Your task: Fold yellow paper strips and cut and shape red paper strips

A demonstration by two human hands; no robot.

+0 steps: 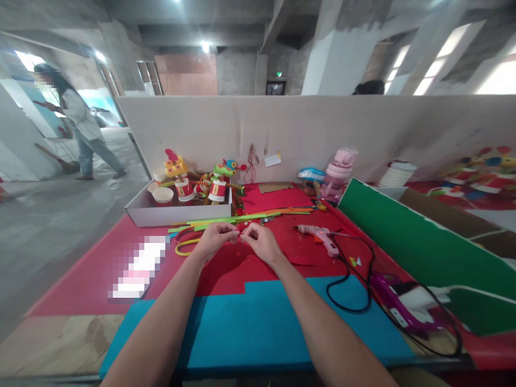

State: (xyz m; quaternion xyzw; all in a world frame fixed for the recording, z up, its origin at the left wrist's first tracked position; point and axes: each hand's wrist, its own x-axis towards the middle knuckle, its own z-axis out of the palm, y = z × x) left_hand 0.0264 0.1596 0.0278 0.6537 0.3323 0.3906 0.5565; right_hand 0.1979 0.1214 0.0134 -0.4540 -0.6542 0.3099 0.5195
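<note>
My left hand (216, 239) and my right hand (258, 242) meet over the red sheet (226, 274), fingertips pinched close together. Whatever lies between them is too small to make out. Yellow and red loop handles (187, 246), like those of scissors, lie beside my left hand. Just beyond both hands runs a bundle of green, yellow and orange paper strips (242, 218). To the right of my right hand rests a pink glue gun (322, 239) with a black cord. Under my forearms is a blue sheet (242, 333).
A white box (179, 214) at the back left holds paper-cup figures (184, 188) and cups. On the right stand a green-sided box (411, 242) and a purple power strip (403, 306). A pale partition (193, 123) backs the table. A person (83, 118) walks at far left.
</note>
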